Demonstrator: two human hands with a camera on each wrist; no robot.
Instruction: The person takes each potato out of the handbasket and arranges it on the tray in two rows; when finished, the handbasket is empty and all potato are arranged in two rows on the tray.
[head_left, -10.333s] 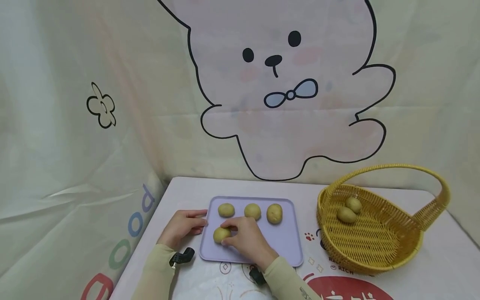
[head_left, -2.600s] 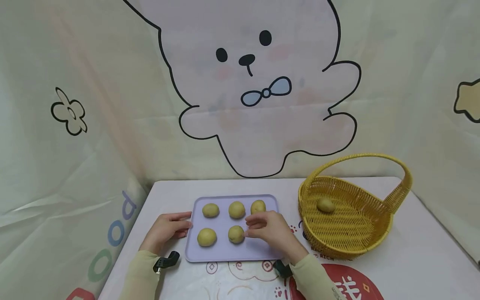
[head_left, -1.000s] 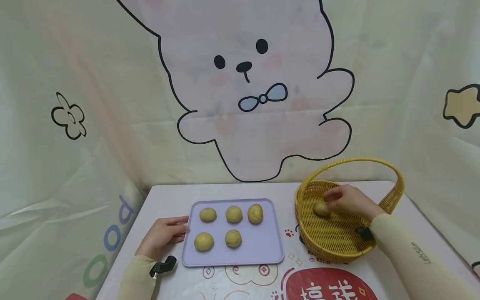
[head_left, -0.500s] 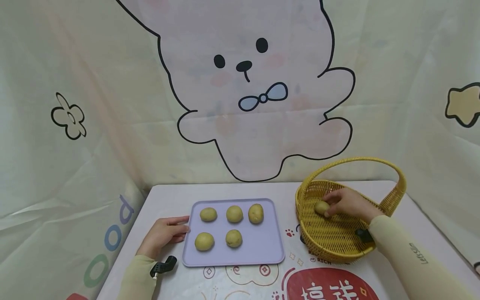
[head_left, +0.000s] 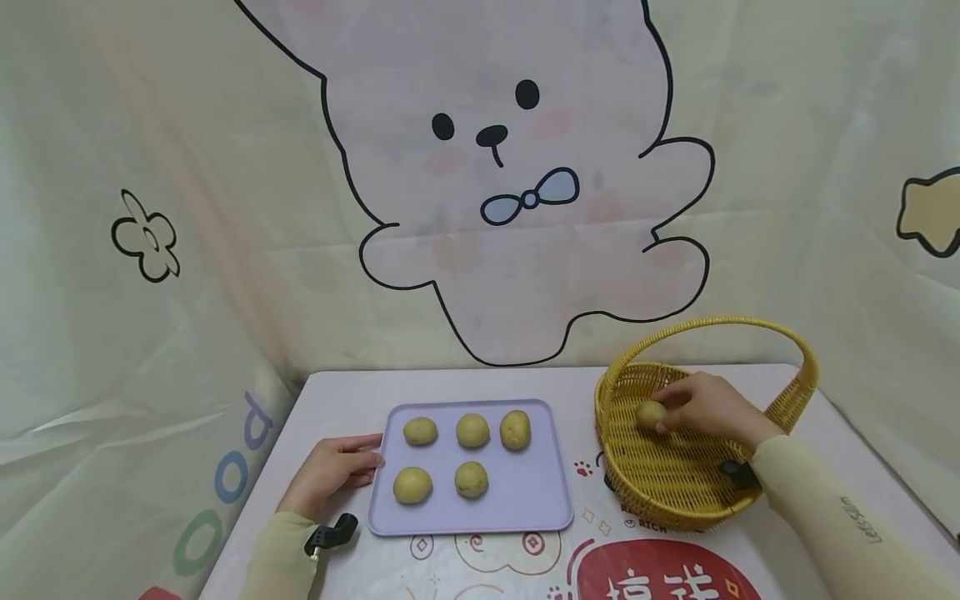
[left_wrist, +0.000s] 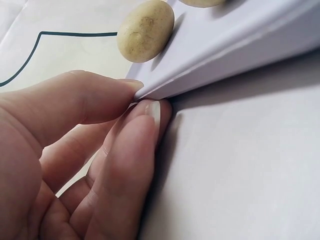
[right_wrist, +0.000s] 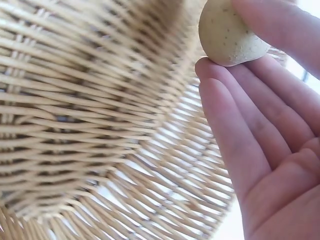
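Observation:
Inside the yellow wicker basket on the right, my right hand grips a small potato between thumb and fingers. In the right wrist view that potato shows its speckled skin, with the thumb on one side and fingertips under the other. My left hand pinches the left rim of a lilac tray; the left wrist view shows fingertips above and below the tray edge. Several potatoes lie on the tray: a back row of three, including one at its right end, and two in front.
The basket's tall handle arches over the right hand. A white cloth with red printed lettering covers the table. Behind it hangs a curtain with a cartoon bear.
A potato went from the basket onto the tray's front row. The right hand then moved from the tray into the basket and took hold of another potato. The left hand stays at the tray.

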